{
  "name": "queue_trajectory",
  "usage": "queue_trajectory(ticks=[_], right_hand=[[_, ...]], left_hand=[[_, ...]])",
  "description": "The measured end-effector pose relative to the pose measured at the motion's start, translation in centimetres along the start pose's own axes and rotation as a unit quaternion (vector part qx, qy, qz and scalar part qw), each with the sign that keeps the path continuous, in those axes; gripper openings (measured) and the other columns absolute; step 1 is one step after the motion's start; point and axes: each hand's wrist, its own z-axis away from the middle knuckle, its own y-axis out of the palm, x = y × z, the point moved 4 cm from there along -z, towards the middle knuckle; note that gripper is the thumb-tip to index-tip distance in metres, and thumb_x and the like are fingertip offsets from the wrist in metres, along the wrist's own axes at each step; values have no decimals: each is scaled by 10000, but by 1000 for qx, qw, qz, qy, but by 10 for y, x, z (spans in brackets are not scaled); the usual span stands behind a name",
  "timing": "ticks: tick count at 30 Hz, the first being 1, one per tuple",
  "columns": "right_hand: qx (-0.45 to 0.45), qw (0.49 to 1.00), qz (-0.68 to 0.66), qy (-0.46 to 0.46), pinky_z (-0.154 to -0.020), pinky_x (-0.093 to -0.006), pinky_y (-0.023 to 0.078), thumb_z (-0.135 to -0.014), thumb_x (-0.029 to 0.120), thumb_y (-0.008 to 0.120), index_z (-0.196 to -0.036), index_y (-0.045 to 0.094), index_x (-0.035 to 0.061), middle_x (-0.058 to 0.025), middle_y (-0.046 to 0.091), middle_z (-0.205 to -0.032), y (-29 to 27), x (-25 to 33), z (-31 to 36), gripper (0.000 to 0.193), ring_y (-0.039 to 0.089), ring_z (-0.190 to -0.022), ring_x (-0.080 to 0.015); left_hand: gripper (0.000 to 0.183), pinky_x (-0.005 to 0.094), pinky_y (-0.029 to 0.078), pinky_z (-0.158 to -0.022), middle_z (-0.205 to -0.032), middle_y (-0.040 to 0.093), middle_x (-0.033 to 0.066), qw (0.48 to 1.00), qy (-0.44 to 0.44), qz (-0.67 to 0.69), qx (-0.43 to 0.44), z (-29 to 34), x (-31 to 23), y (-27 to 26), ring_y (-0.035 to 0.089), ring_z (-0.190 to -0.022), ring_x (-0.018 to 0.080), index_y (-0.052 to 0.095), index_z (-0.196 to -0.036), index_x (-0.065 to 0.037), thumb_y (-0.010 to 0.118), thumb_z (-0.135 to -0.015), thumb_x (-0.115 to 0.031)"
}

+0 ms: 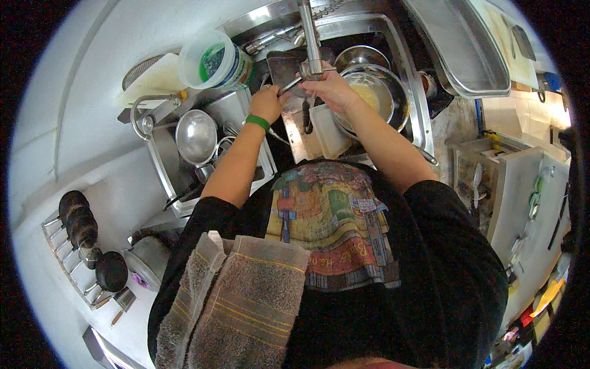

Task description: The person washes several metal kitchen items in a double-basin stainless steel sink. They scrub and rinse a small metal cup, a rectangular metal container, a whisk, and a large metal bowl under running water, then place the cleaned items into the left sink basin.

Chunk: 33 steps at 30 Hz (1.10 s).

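My left hand [268, 103], with a green band at the wrist, is closed round the handle end of a metal utensil [291, 85]. The utensil's rounded head sits right under the tap spout [311, 40]; its exact kind is hard to make out. Fingers of my right hand [332, 90] curl about that head from the other side. Below both hands, a metal tray [302, 142], a black-handled tool [306, 117] and a pale rectangular container [332, 130] lie in the sink. Close to my right wrist is a bowl with yellowish residue [369, 95].
A steel bowl [362, 56] lies at the sink's back right. Left of it stands a clear tub with green contents [212, 61]. The left basin holds a round metal bowl [196, 136]. A large steel tray [464, 46] occupies the right side. Pans [112, 271] hang at the left wall.
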Motion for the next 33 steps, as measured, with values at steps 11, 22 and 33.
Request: queue_trajectory(ticks=[11, 22, 33], right_hand=[[-20, 976, -155, 149, -697, -281, 552, -952, 153, 627, -1151, 558, 79, -60, 635, -1040, -27, -8, 9, 223, 648, -884, -220], [-162, 944, -287, 2, -685, -396, 601, -953, 84, 586, -1015, 480, 88, -104, 611, -974, -41, -3, -2, 124, 644, -850, -272], [-267, 889, 365, -70, -668, -365, 591, -944, 123, 610, -941, 556, 28, -80, 598, -892, -32, 22, 4, 110, 633, -765, -186]], left_hand=[[452, 473, 498, -869, -1061, 668, 199, 988, -3, -76, 137, -24, -11, 7, 637, -1018, 372, 634, -1119, -77, 660, -868, -452], [640, 494, 391, -1033, -1273, 551, 221, 983, 115, 16, -143, -26, -80, -8, 505, -1184, 408, 552, -1272, -12, 718, -692, -224], [316, 331, 527, -738, -968, 651, 97, 767, -36, 638, 62, -36, -62, 47, 630, -797, 185, 535, -1192, -5, 455, -888, -34]])
